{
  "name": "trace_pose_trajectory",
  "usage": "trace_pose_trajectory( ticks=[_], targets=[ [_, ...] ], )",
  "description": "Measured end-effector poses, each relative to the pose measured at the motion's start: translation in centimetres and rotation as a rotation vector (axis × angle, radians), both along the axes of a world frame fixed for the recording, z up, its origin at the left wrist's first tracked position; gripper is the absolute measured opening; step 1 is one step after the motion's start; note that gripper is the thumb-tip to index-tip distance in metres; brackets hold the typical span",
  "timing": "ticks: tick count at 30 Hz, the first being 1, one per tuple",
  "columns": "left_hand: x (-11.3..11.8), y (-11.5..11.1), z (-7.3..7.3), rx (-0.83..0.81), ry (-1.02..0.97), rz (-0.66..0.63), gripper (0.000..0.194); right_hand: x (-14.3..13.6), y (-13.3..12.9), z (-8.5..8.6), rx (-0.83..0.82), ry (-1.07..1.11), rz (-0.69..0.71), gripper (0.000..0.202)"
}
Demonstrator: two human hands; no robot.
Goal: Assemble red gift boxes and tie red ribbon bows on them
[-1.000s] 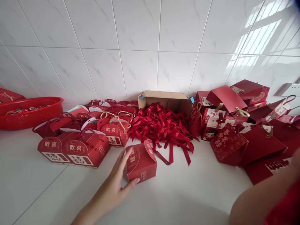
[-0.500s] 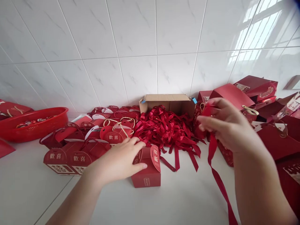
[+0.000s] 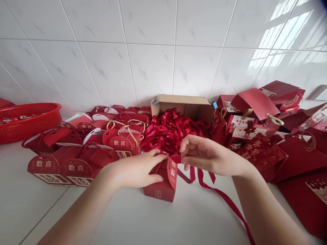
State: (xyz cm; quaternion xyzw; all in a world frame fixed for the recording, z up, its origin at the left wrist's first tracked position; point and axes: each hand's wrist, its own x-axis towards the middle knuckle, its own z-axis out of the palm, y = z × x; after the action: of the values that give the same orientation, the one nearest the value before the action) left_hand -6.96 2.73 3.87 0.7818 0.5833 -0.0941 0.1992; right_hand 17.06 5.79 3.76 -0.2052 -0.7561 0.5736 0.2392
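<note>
A small red gift box (image 3: 161, 191) with a rounded, printed end flap stands upright on the white surface in front of me. Its top is partly covered by my left hand (image 3: 139, 169), whose fingers and thumb grip the upper edges. Just right of the box, my right hand (image 3: 208, 156) pinches a red ribbon (image 3: 226, 198). The ribbon's short end reaches the top of the box by the end flap; its long tail trails down to the right over the surface. Whether that end passes through the flap's slot, I cannot tell.
Loose red ribbons (image 3: 170, 127) spill from a cardboard box (image 3: 184, 99) against the tiled wall. Several finished-looking gift boxes (image 3: 84, 166) with cord handles crowd the left, beside a red plastic basket (image 3: 38, 119). Larger red boxes (image 3: 258, 102) and bags pile up on the right.
My right hand has come left and down with the ribbon, from the right-hand pile to the box. My left hand stays on the box, which has tilted or turned slightly. The view has shifted.
</note>
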Motion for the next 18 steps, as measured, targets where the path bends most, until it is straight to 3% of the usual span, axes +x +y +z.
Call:
trace_pose_trajectory(
  ticks=[9, 18],
  targets=[
    [-0.11, -0.24, -0.44, 0.041, -0.006, -0.028, 0.065, 0.21, 0.46, -0.23, -0.1, -0.052, 0.118, 0.018],
    [-0.02, -0.64, -0.37, 0.037, -0.003, -0.015, 0.067, 0.78, 0.6, -0.09, -0.123, -0.05, 0.08, 0.021]
  ],
)
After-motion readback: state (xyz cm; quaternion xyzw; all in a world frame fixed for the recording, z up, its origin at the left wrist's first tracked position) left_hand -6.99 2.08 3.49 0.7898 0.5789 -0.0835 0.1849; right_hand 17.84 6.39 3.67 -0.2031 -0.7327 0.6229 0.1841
